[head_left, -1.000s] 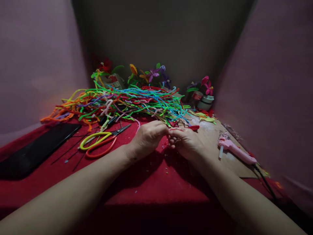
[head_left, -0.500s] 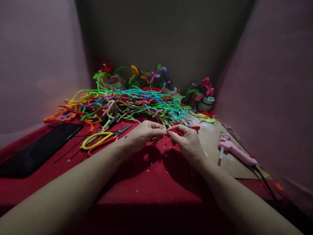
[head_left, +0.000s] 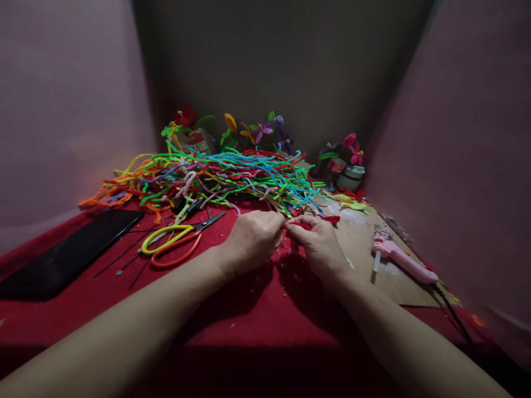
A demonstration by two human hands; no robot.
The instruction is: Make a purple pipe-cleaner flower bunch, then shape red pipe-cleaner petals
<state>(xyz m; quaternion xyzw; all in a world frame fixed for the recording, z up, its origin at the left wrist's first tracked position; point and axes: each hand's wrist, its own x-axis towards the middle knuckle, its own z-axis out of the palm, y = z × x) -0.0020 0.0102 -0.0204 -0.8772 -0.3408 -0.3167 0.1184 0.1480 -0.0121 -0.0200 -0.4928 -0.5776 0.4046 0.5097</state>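
Note:
A red pipe cleaner piece (head_left: 332, 220) lies across my right hand (head_left: 321, 243), whose thumb and fingers pinch it near its left end. My left hand (head_left: 258, 235) is closed with its back turned up, the fingertips close against that same end. What the left fingers hold is hidden behind the knuckles. Both hands are over the red cloth (head_left: 249, 326), in front of a heap of coloured pipe cleaners (head_left: 232, 174). Scissors (head_left: 178, 240) with one yellow and one orange handle rest left of my left hand.
On the left lies a black flat panel (head_left: 74, 251). A pink glue gun (head_left: 404, 260) rests on a cardboard sheet (head_left: 365, 287) at the right, its cord running to the front edge. Pipe cleaner flowers (head_left: 263, 130) stand at the back, near a small jar (head_left: 350, 177).
My left hand has rolled over, so its back and knuckles now face up and its fingertips are hidden. The right hand keeps its pinch on the red piece, almost unmoved.

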